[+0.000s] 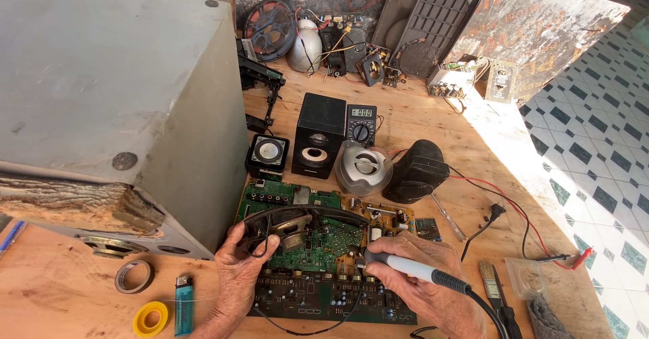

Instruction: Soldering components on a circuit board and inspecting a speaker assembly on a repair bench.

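My right hand (pixel 419 288) grips a soldering iron (pixel 414 269) with a white and black handle, its tip pointing left onto a green circuit board (pixel 318 244) lying on the wooden table (pixel 419 129). My left hand (pixel 238 271) holds a dark curved plastic frame with a small oval speaker (pixel 291 223) over the board's left part. A second dark circuit board (pixel 324 302) lies just below, between my wrists. A thin black wire loops under my hands.
A large grey speaker cabinet (pixel 115 102) fills the left. Behind the board stand small speakers (pixel 318 136), a multimeter (pixel 361 124) and a black speaker (pixel 416 171). Tape rolls (pixel 134 276), a blue lighter (pixel 183 304), a brush (pixel 492 281) and red and black probe leads (pixel 534 234) lie around. Tiled floor lies right.
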